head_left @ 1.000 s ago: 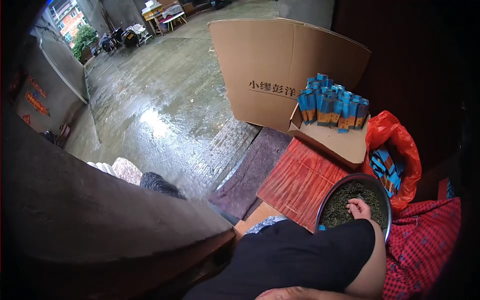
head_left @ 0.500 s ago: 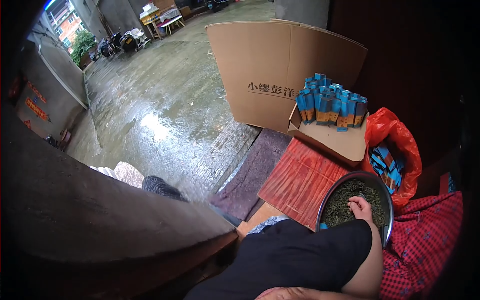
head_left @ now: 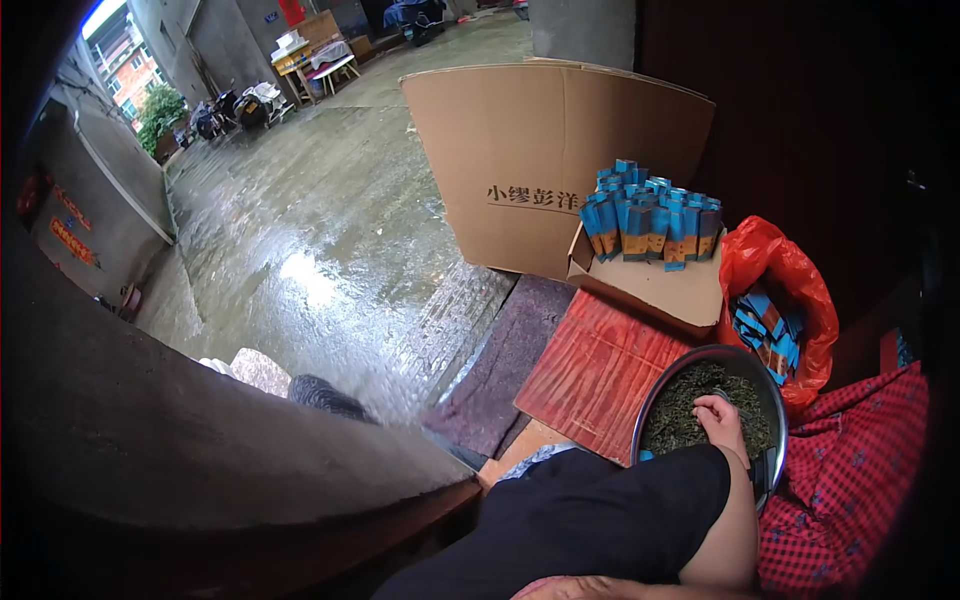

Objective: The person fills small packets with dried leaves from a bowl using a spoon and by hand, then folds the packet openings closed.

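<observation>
My right hand (head_left: 720, 421) reaches into a round metal basin (head_left: 655, 388), its fingers curled down against loose dark green dried leaves (head_left: 675, 415), which look like tea. A small dark grey shape shows beside the fingertips; what the fingers hold is hidden. A bit of blue packet (head_left: 646, 455) lies at the basin's left edge, and a dark object (head_left: 764, 470) at its lower right. At the bottom edge only a strip of skin shows, perhaps my left hand (head_left: 580, 588), with its fingers out of sight.
An open cardboard box (head_left: 650, 292) holds upright blue-and-brown packets (head_left: 655, 215). More lie in a red plastic bag (head_left: 815, 290). Also near are a red board (head_left: 590, 365), a tall cardboard sheet (head_left: 500, 130), a dark mat (head_left: 510, 350) and red checked cloth (head_left: 850, 480). Outside is wet ground (head_left: 330, 190).
The view has shifted slightly, so the box and packets sit a little lower and further left. My right hand stays in the basin, fingers still curled on the leaves.
</observation>
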Demonstrator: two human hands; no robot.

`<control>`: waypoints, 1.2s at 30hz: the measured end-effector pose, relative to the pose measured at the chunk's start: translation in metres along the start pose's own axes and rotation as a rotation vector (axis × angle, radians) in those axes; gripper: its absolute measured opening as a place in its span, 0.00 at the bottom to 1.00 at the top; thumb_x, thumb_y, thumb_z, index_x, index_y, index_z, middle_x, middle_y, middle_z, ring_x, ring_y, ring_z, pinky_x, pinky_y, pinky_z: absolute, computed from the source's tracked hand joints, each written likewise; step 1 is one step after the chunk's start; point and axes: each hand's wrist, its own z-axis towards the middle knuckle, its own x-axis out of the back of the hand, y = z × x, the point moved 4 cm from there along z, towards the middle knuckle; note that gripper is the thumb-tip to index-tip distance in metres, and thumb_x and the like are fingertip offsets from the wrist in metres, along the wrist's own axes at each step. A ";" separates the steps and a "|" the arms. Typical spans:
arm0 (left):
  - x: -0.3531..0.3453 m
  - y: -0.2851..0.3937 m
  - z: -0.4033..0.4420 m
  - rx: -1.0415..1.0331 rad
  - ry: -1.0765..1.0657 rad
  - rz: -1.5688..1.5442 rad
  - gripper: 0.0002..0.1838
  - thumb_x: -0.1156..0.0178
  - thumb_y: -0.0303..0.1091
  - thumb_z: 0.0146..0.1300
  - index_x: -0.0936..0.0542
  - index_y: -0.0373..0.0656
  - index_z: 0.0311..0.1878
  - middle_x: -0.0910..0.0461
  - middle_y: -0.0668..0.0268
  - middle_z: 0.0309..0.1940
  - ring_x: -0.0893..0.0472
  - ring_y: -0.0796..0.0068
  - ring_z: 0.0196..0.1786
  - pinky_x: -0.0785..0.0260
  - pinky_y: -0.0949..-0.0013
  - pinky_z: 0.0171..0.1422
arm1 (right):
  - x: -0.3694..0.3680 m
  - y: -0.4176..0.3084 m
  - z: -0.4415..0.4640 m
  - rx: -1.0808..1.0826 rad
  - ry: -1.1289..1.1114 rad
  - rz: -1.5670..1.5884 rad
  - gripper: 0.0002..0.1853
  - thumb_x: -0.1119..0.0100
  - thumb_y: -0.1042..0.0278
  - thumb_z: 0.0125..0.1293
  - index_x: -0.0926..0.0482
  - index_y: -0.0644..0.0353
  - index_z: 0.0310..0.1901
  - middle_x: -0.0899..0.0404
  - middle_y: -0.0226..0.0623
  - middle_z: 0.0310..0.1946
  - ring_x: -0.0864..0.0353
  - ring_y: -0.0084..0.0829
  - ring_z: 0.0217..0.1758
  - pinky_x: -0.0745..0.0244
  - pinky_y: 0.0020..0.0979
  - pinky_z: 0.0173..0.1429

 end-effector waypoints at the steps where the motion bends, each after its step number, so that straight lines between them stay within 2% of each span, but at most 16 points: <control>1: -0.002 0.001 0.002 -0.012 -0.005 -0.007 0.10 0.44 0.35 0.67 0.20 0.39 0.40 0.18 0.61 0.33 0.20 0.69 0.35 0.27 0.67 0.42 | 0.000 -0.002 -0.001 0.008 0.004 -0.025 0.08 0.45 0.76 0.66 0.20 0.66 0.45 0.17 0.32 0.32 0.21 0.19 0.34 0.25 0.23 0.41; 8: -0.016 0.010 0.016 -0.078 -0.078 -0.065 0.09 0.44 0.34 0.67 0.19 0.39 0.39 0.18 0.61 0.32 0.20 0.70 0.34 0.27 0.67 0.41 | 0.000 0.000 -0.004 0.117 0.033 -0.066 0.08 0.44 0.75 0.65 0.20 0.64 0.44 0.18 0.30 0.31 0.21 0.17 0.34 0.26 0.21 0.40; 10: -0.039 0.013 0.026 -0.111 -0.116 -0.143 0.09 0.45 0.34 0.67 0.19 0.39 0.39 0.18 0.61 0.32 0.20 0.70 0.33 0.27 0.67 0.41 | 0.000 0.016 0.000 0.159 0.013 -0.033 0.07 0.43 0.73 0.68 0.20 0.64 0.44 0.19 0.30 0.34 0.22 0.17 0.37 0.25 0.22 0.43; 11: -0.057 0.015 0.033 -0.134 -0.142 -0.206 0.09 0.45 0.34 0.67 0.19 0.39 0.38 0.18 0.61 0.32 0.20 0.70 0.33 0.27 0.67 0.41 | -0.001 0.021 0.005 0.315 0.015 -0.076 0.08 0.43 0.72 0.69 0.20 0.64 0.45 0.19 0.30 0.36 0.22 0.19 0.40 0.25 0.23 0.45; 13: -0.104 0.028 0.051 -0.199 -0.199 -0.384 0.09 0.45 0.34 0.67 0.19 0.39 0.38 0.18 0.61 0.32 0.20 0.70 0.33 0.27 0.67 0.41 | -0.003 0.009 0.006 0.240 -0.071 0.057 0.10 0.43 0.69 0.70 0.22 0.64 0.48 0.20 0.30 0.38 0.22 0.20 0.41 0.25 0.24 0.47; 14: -0.087 0.004 0.039 -0.176 0.005 -0.447 0.09 0.45 0.34 0.67 0.20 0.37 0.39 0.18 0.60 0.32 0.20 0.67 0.34 0.28 0.66 0.40 | 0.000 0.012 0.010 0.208 -0.072 0.052 0.10 0.43 0.69 0.70 0.22 0.64 0.47 0.20 0.30 0.38 0.23 0.20 0.41 0.25 0.24 0.48; 15: -0.065 -0.020 0.022 0.182 -0.161 -0.268 0.09 0.42 0.36 0.63 0.18 0.42 0.40 0.18 0.55 0.34 0.18 0.62 0.40 0.26 0.62 0.44 | 0.002 0.007 0.007 0.021 -0.125 0.294 0.09 0.43 0.69 0.70 0.21 0.64 0.47 0.21 0.30 0.37 0.24 0.19 0.39 0.25 0.24 0.45; 16: -0.055 -0.044 0.004 0.324 -0.091 -0.113 0.08 0.43 0.31 0.66 0.19 0.38 0.42 0.18 0.60 0.33 0.19 0.71 0.37 0.26 0.67 0.43 | 0.007 0.014 0.014 0.282 -0.026 0.195 0.09 0.44 0.70 0.69 0.21 0.64 0.46 0.20 0.29 0.37 0.23 0.19 0.37 0.24 0.24 0.42; 18: -0.046 -0.105 -0.033 0.482 -0.048 0.006 0.08 0.44 0.28 0.66 0.20 0.37 0.44 0.18 0.61 0.33 0.20 0.77 0.39 0.27 0.69 0.44 | 0.027 -0.003 0.013 0.223 0.082 0.194 0.09 0.45 0.71 0.68 0.21 0.65 0.46 0.19 0.30 0.34 0.21 0.20 0.36 0.23 0.25 0.42; 19: -0.045 -0.123 -0.043 0.551 -0.050 0.079 0.08 0.44 0.28 0.65 0.20 0.36 0.44 0.18 0.59 0.34 0.19 0.74 0.38 0.27 0.68 0.44 | 0.036 0.001 0.016 0.190 0.123 0.178 0.09 0.45 0.71 0.68 0.21 0.65 0.45 0.18 0.31 0.34 0.20 0.20 0.36 0.22 0.25 0.42; 21: -0.049 -0.142 -0.052 0.563 -0.042 0.233 0.08 0.42 0.29 0.63 0.19 0.38 0.42 0.18 0.56 0.35 0.17 0.60 0.38 0.26 0.64 0.44 | 0.050 0.003 0.018 0.207 0.234 0.091 0.08 0.45 0.72 0.69 0.20 0.64 0.46 0.18 0.30 0.34 0.21 0.18 0.35 0.24 0.22 0.42; 25: -0.080 -0.138 -0.043 0.544 -0.217 0.233 0.09 0.41 0.36 0.61 0.18 0.44 0.40 0.17 0.59 0.38 0.18 0.55 0.42 0.26 0.58 0.47 | 0.059 0.007 0.012 0.160 0.272 0.057 0.09 0.45 0.73 0.69 0.20 0.64 0.46 0.18 0.32 0.35 0.21 0.18 0.35 0.23 0.23 0.42; 30: -0.090 -0.129 -0.041 0.456 -0.420 0.460 0.13 0.45 0.23 0.50 0.18 0.42 0.39 0.17 0.57 0.37 0.18 0.54 0.43 0.26 0.58 0.47 | 0.053 0.002 0.005 0.161 0.272 -0.152 0.09 0.43 0.72 0.65 0.20 0.64 0.45 0.17 0.32 0.34 0.20 0.18 0.36 0.24 0.24 0.43; 31: -0.084 -0.125 -0.045 0.414 -0.494 0.487 0.10 0.43 0.25 0.52 0.17 0.43 0.38 0.17 0.58 0.37 0.19 0.55 0.43 0.26 0.58 0.47 | 0.052 -0.004 0.001 0.193 0.301 -0.245 0.09 0.43 0.72 0.65 0.19 0.63 0.45 0.17 0.31 0.33 0.21 0.18 0.35 0.24 0.24 0.42; 34: -0.077 -0.111 -0.067 0.363 -0.687 0.114 0.16 0.39 0.25 0.53 0.19 0.42 0.48 0.20 0.55 0.47 0.23 0.55 0.55 0.30 0.58 0.60 | 0.055 -0.006 0.000 0.142 0.288 -0.247 0.10 0.43 0.69 0.64 0.19 0.63 0.45 0.17 0.30 0.32 0.21 0.18 0.35 0.26 0.25 0.41; 36: -0.081 -0.110 -0.085 0.367 -0.836 -0.297 0.28 0.36 0.21 0.52 0.25 0.41 0.59 0.28 0.53 0.59 0.32 0.52 0.66 0.39 0.57 0.70 | 0.056 -0.008 -0.002 0.146 0.271 -0.226 0.10 0.43 0.68 0.64 0.19 0.63 0.44 0.17 0.29 0.32 0.21 0.18 0.35 0.26 0.25 0.40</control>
